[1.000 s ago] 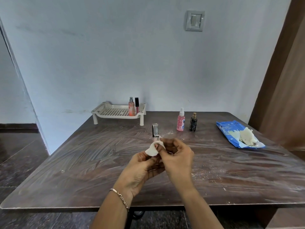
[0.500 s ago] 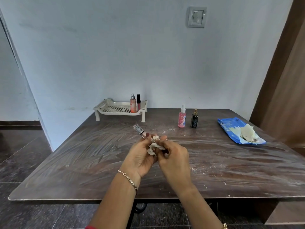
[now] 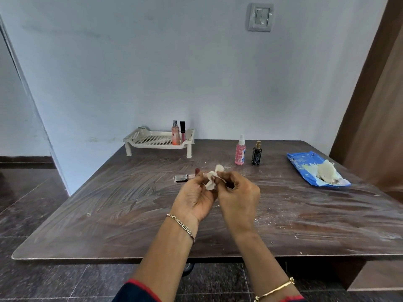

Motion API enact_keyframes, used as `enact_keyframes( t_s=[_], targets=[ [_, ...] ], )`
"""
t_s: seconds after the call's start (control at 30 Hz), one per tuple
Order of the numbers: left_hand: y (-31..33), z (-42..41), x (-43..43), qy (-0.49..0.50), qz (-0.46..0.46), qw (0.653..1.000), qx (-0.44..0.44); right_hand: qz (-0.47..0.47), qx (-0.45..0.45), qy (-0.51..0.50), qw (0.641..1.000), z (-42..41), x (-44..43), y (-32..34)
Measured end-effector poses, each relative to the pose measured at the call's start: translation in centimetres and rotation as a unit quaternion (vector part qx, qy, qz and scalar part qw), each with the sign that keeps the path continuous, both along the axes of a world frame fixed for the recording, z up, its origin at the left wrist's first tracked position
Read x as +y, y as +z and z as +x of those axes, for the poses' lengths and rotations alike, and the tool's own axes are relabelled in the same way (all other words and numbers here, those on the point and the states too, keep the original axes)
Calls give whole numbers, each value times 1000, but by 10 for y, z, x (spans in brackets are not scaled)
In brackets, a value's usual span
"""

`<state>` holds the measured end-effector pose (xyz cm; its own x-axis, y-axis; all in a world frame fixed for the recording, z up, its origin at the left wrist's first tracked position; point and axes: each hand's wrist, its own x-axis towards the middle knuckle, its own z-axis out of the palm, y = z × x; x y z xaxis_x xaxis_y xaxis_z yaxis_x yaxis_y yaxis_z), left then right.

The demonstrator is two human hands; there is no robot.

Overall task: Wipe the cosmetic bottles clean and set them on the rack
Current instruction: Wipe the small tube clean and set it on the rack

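Observation:
My left hand (image 3: 194,196) grips a slim cosmetic tube (image 3: 184,177) with a dark cap, held level with the cap pointing left. My right hand (image 3: 238,191) pinches a crumpled white wipe (image 3: 212,179) against the tube's other end, which the wipe hides. The cream perforated rack (image 3: 152,139) stands at the table's far left, holding a peach spray bottle (image 3: 175,133) and a dark-capped pink gloss tube (image 3: 182,130) on its right side. A pink spray bottle (image 3: 240,151) and a small black bottle (image 3: 256,153) stand on the table right of the rack.
A blue wipes packet (image 3: 305,162) with used white wipes (image 3: 327,172) on it lies at the far right. The brown table (image 3: 109,203) is streaked and dusted with white specks. A wall stands behind, and a wooden door at the right.
The tube has swung from upright to lying level, cap now pointing left. Both hands stayed together over the table's middle, and the wipe shifted along the tube.

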<state>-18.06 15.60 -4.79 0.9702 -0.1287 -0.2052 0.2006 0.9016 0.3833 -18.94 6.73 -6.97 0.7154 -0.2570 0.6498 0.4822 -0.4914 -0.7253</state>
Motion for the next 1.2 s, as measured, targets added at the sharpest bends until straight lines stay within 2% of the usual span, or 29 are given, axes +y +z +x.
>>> enact_keyframes(
  t_s=[0.1, 0.3, 0.37, 0.43, 0.53, 0.6, 0.77, 0.93, 1.07, 1.13, 1.2],
  targets=[
    [-5, 3, -5, 19, 14, 1000, -16, 8, 71, -26, 997, 4, -7, 10],
    [-8, 11, 0, 12, 115, 993, -22, 150, 171, 77, 971, 15, -17, 21],
    [-2, 14, 2, 14, 103, 994, -35, 217, 192, 135, 947, 16, -17, 21],
    [5, 21, 8, 35, 113, 992, -47, 297, 218, 197, 909, 16, -16, 23],
    [13, 37, 25, 80, 217, 972, -43, 355, 255, 233, 868, 19, -11, 27],
    [20, 48, 41, 102, 298, 948, -36, 360, 270, 240, 860, 26, -7, 30],
    [34, 81, 81, 153, 422, 892, -46, 357, 288, 250, 853, 56, 6, 43],
    [44, 124, 114, 219, 575, 787, -46, 331, 299, 256, 858, 98, 30, 46],
    [44, 162, 142, 274, 683, 676, -24, 294, 309, 251, 869, 132, 45, 42],
    [43, 182, 154, 274, 719, 639, -13, 276, 311, 251, 874, 150, 50, 40],
    [39, 203, 165, 259, 740, 620, -3, 262, 316, 246, 878, 167, 54, 39]
  ],
)
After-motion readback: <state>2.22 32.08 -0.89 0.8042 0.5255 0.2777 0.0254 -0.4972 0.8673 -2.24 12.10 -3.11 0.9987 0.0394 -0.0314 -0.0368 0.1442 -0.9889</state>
